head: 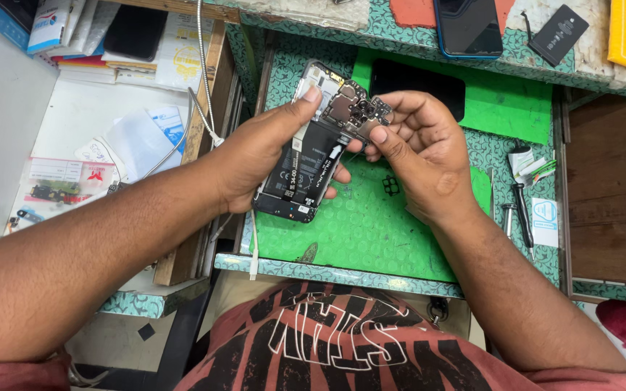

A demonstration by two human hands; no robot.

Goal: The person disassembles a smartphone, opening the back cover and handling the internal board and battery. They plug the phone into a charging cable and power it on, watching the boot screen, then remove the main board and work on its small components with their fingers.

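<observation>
My left hand grips an opened smartphone with its back cover off, black battery showing, thumb pressed on the upper edge. My right hand pinches the phone's circuit board between thumb and fingers at the phone's top end, the board tilted up off the frame. Both are held above a green work mat.
A black phone screen lies on the mat behind my hands. A small black bracket sits on the mat. Screwdrivers lie at the right. Another phone and a black battery rest on the back shelf. Papers and parts bags at left.
</observation>
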